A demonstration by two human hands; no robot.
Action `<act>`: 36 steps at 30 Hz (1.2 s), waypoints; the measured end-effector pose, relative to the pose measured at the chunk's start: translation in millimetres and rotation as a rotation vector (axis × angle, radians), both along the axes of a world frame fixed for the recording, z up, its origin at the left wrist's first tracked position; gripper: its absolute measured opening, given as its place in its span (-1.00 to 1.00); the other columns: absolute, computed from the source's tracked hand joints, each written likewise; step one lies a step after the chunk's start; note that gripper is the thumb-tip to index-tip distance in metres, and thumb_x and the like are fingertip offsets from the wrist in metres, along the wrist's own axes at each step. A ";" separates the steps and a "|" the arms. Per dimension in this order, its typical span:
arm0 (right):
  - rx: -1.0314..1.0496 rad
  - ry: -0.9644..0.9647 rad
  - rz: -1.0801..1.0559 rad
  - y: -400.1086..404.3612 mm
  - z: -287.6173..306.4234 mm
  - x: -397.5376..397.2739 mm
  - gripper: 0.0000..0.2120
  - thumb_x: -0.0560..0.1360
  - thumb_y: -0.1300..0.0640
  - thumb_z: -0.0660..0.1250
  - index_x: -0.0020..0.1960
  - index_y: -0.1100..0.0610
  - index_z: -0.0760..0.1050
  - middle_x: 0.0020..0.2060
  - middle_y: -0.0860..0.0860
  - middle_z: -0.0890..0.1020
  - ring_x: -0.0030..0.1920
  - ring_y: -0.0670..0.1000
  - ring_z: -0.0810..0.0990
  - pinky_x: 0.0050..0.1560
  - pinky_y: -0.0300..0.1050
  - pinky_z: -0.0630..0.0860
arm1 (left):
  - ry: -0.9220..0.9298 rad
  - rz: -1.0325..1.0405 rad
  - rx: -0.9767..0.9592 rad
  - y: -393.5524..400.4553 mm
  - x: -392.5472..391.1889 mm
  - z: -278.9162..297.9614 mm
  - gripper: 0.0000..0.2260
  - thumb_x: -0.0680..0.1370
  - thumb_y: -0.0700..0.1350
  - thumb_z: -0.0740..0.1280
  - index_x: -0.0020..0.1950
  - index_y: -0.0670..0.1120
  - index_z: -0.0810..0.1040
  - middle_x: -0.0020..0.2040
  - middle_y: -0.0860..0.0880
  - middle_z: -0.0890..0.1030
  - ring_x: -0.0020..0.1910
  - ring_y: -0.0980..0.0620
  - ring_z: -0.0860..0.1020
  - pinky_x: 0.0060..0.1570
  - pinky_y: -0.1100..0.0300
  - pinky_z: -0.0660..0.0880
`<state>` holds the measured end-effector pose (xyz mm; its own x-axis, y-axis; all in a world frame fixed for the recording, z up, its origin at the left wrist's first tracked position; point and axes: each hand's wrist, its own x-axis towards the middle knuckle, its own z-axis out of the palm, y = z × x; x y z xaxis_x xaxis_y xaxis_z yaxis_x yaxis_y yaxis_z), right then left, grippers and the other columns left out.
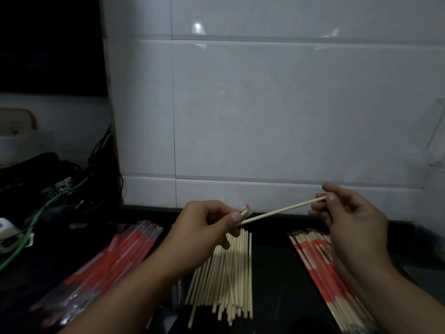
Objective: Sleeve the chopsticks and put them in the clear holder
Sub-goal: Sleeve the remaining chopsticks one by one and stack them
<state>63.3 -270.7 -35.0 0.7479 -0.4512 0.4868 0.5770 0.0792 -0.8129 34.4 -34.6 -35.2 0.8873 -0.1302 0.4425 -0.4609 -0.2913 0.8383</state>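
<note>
— Head view, dim counter: left hand?
— Curled, thumb and forefinger pinching the mouth of a sleeve, red-tipped, mostly hidden in the fist.
— And the right hand?
— Pinching the far end of a pale chopstick between thumb and fingertips; other fingers loosely bent.
— Where's the chopstick pointing?
— Slanting down from right to left, near end touching the sleeve mouth at the left thumb. Held above the counter, in front of the white tiled wall.
— Below the hands?
— Loose bare chopsticks in a heap at centre. Left of that, a pile of empty red sleeves. Right of it, sleeved pairs lying in a row on the black counter.
— Clear holder?
— Faint transparent shape at the right edge against the wall; hard to tell more.
— Far left?
— Tangle of cables, green one among them.
</note>
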 end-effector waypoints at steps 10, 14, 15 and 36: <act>-1.213 -0.227 -0.249 27.3 -29.1 -11.1 -0.70 0.49 0.06 0.40 0.21 0.01 0.62 -0.08 -0.09 0.72 -0.17 -0.15 0.64 -0.08 -0.21 0.58 | -0.018 0.069 0.047 -2.4 -2.3 0.7 -0.85 0.51 0.07 0.39 -0.10 0.02 0.66 -0.28 0.04 0.69 -0.38 0.11 0.54 -0.35 0.24 0.50; -1.422 -0.327 -0.336 42.5 -25.3 -11.7 -0.68 0.51 -0.07 0.18 0.03 0.02 0.66 -0.28 -0.06 0.67 -0.33 0.00 0.64 -0.40 -0.04 0.58 | -0.001 0.017 0.060 -6.6 -3.0 -2.2 -0.90 0.58 -0.06 0.38 -0.09 -0.02 0.67 -0.29 0.01 0.70 -0.38 0.12 0.58 -0.31 0.22 0.51; -1.414 -0.360 -0.375 39.9 -22.4 -7.5 -0.68 0.52 -0.06 0.16 -0.01 0.03 0.65 -0.30 -0.04 0.64 -0.35 0.03 0.62 -0.42 -0.04 0.56 | -0.006 0.018 0.045 -6.7 -4.0 -1.0 -0.90 0.58 -0.06 0.38 -0.09 -0.03 0.66 -0.29 0.01 0.70 -0.39 0.12 0.57 -0.30 0.21 0.52; 0.040 0.041 0.242 10.2 16.1 -18.1 -0.72 0.66 0.13 0.15 -0.13 0.18 0.55 -0.39 0.06 0.53 -0.42 -0.01 0.51 -0.45 -0.22 0.43 | -0.026 0.020 0.164 -4.4 -3.8 -3.8 -0.92 0.58 -0.02 0.36 -0.07 0.08 0.64 -0.22 0.07 0.69 -0.30 0.12 0.61 -0.22 0.22 0.57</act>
<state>45.2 -260.5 -18.9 0.8554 -0.2748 0.4391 0.5037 0.2434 -0.8289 30.7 -39.0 -39.0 0.8787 -0.1853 0.4399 -0.4749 -0.4326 0.7664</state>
